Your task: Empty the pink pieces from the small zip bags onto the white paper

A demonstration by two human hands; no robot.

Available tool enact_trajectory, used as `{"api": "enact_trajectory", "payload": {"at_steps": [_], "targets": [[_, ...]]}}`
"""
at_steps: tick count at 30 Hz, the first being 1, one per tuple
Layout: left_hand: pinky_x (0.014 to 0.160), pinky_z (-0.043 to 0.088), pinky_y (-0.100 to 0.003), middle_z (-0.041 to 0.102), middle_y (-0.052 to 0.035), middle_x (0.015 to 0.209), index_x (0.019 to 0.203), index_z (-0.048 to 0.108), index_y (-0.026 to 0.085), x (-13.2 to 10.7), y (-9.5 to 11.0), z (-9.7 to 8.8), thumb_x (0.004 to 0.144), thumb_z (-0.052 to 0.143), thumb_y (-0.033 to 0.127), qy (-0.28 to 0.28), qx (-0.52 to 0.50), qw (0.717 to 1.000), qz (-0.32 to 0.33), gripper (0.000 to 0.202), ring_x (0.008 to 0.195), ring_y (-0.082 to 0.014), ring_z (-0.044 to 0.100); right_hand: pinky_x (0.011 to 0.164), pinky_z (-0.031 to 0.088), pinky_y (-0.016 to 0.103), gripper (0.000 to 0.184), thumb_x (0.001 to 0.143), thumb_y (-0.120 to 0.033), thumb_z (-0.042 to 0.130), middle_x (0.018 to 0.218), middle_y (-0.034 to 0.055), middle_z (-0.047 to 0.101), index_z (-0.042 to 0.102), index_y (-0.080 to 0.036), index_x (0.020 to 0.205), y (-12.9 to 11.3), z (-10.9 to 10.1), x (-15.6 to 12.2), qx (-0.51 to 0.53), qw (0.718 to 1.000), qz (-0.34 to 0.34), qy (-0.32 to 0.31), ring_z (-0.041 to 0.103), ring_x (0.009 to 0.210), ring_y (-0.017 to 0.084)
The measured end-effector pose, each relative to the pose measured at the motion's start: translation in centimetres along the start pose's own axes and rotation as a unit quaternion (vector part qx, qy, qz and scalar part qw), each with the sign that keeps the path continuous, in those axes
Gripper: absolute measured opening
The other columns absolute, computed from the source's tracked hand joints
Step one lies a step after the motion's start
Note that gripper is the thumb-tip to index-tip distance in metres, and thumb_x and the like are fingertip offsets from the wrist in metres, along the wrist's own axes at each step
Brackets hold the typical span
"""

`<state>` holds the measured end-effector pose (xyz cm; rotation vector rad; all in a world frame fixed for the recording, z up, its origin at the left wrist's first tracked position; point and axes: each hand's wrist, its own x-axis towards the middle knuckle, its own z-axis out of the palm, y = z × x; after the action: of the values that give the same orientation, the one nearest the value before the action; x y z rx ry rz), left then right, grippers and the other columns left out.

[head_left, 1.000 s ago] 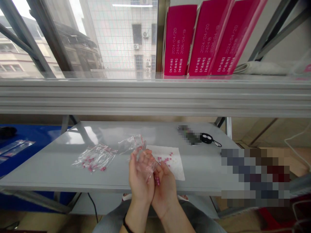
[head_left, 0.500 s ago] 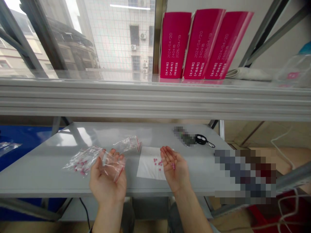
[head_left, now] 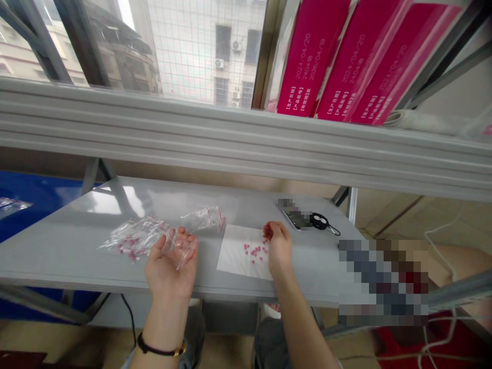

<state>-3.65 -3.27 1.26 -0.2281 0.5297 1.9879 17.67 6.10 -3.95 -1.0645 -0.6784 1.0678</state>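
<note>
My left hand (head_left: 171,266) is turned palm up with its fingers curled, and a small clear zip bag (head_left: 180,248) with a red seam lies in its grip. My right hand (head_left: 280,248) is at the right edge of a white sheet of paper (head_left: 232,259), its fingers curled inward; what they hold, if anything, is hidden. Several small pink tablets (head_left: 255,251) are scattered on the paper beside that hand. Left of my left hand lies a clear bag (head_left: 134,233) with pink tablets in it.
Another clear zip bag (head_left: 205,218) with a red seam lies behind the paper. A phone (head_left: 288,212) and a black key fob (head_left: 320,221) with a clip rest at the back right. A grey metal beam (head_left: 192,136) crosses above the table (head_left: 69,246), with pink boxes (head_left: 313,61) on the shelf.
My right hand has turned from an open palm to curled fingers over the paper's right side. More pink tablets show on the paper. My left hand keeps its bag. The view has tilted.
</note>
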Motion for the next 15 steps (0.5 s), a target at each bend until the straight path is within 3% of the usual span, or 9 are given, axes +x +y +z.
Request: {"api": "enact_trajectory", "payload": {"at_steps": [6, 15], "targets": [[0.06, 0.058, -0.026, 0.065, -0.0061, 0.079, 0.086, 0.059, 0.016, 0.39, -0.13, -0.14, 0.088, 0.051, 0.021, 0.013, 0.032, 0.999, 0.009, 0.009, 0.063, -0.0143, 0.062, 0.064, 0.037, 0.029, 0.022, 0.081, -0.037, 0.062, 0.064, -0.0029, 0.064, 0.066, -0.021, 0.065, 0.71, 0.14, -0.37, -0.113, 0.991, -0.065, -0.028, 0.052, 0.065, 0.017], [0.069, 0.062, -0.033, 0.071, -0.0121, 0.092, 0.084, 0.059, 0.016, 0.37, -0.79, -0.28, 0.087, 0.051, 0.024, 0.023, 0.078, 0.996, -0.02, 0.011, 0.077, -0.02, 0.07, 0.068, 0.041, 0.029, 0.03, 0.084, -0.045, 0.056, 0.07, 0.0001, 0.066, 0.066, -0.021, 0.071, 0.93, -0.34, -0.14, -0.112, 0.989, -0.083, -0.041, 0.056, 0.068, 0.018]]}}
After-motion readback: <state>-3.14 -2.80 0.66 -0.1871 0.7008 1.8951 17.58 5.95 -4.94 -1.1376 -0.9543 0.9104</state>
